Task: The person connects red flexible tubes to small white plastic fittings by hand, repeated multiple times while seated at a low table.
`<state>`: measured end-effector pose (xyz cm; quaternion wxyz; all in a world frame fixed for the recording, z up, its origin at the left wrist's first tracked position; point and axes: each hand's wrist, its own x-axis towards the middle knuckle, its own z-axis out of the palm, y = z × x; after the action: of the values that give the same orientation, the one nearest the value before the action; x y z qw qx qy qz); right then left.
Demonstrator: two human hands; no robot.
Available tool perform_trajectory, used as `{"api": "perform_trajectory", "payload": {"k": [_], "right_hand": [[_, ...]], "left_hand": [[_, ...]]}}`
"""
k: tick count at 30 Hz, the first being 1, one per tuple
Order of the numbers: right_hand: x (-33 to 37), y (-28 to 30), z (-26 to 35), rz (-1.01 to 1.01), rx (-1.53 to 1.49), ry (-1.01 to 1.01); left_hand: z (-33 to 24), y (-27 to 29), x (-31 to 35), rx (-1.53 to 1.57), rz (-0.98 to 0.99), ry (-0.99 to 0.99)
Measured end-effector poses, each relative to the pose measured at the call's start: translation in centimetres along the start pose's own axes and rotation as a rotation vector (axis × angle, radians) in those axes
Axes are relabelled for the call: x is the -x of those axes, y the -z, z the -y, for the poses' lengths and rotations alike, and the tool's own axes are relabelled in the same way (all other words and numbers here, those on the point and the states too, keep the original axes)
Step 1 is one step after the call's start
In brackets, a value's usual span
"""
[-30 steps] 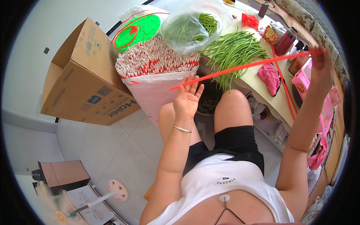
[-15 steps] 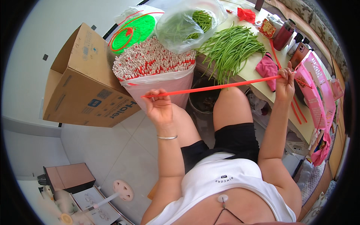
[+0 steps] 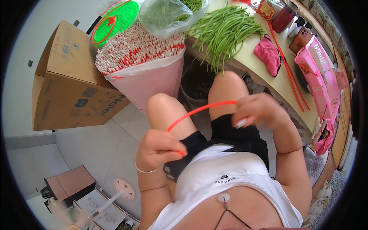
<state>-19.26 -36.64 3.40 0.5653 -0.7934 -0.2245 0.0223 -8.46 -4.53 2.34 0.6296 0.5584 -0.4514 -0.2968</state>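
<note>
Setting: tiled floor (image 3: 115, 134), pale and bare around a seated person's knees; a cream table (image 3: 268, 76) runs along the right.

Near, centre: left hand (image 3: 159, 147), fingers curled shut, pinching one end of a red strap (image 3: 199, 110). Bangle on the wrist.

Near, right of centre: right hand (image 3: 258, 111), fingers pressed together on the strap's other end. The strap arcs between the two hands, over the lap, above the knees.

Near left, on the floor: small brown box (image 3: 71, 184) and a white round-footed stand (image 3: 124, 188).

Middle left: big cardboard carton (image 3: 69, 92). Just right of it, a pink sack (image 3: 153, 78) packed with upright red-and-white sticks (image 3: 134, 48).

Far, on the table: heap of green beans (image 3: 226, 30), a clear bag (image 3: 165, 15) with more greens, a pink cloth (image 3: 268, 55), loose red straps (image 3: 287, 65), pink bags (image 3: 316, 76), a phone (image 3: 301, 38).

Progress, as judged: one strap is in hand and bent into a bow, not tied round anything; the beans lie loose and unbundled, so most of the work looks undone.

Change: half a second ago the strap was stretched nearly straight, the right hand out by the table and the left up by the sack. Both hands have come in toward the lap and the strap now curves.
</note>
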Motion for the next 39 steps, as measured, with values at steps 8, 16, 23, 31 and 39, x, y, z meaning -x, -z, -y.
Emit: {"api": "perform_trajectory", "payload": {"k": [8,16,23,31,39], "right_hand": [[-2.0,-6.7,-0.3,0.166,0.522,0.063],[-1.5,-7.7,-0.8,0.174,0.566,-0.034],[-1.6,-8.2,-2.4,0.328,0.503,-0.110],[-1.0,-7.8,-5.8,0.201,0.325,-0.016],[-3.4,-8.0,-5.6,0.372,0.456,-0.091]], "left_hand": [[2.2,-4.6,-0.2,-0.423,-0.214,0.155],[3.2,-6.1,-0.1,-0.594,-0.265,0.101],[5.1,-6.6,0.4,-0.760,-0.161,0.023],[5.5,-5.6,0.8,-0.616,-0.176,0.096],[6.5,-4.8,0.8,-0.805,-0.151,0.084]]}}
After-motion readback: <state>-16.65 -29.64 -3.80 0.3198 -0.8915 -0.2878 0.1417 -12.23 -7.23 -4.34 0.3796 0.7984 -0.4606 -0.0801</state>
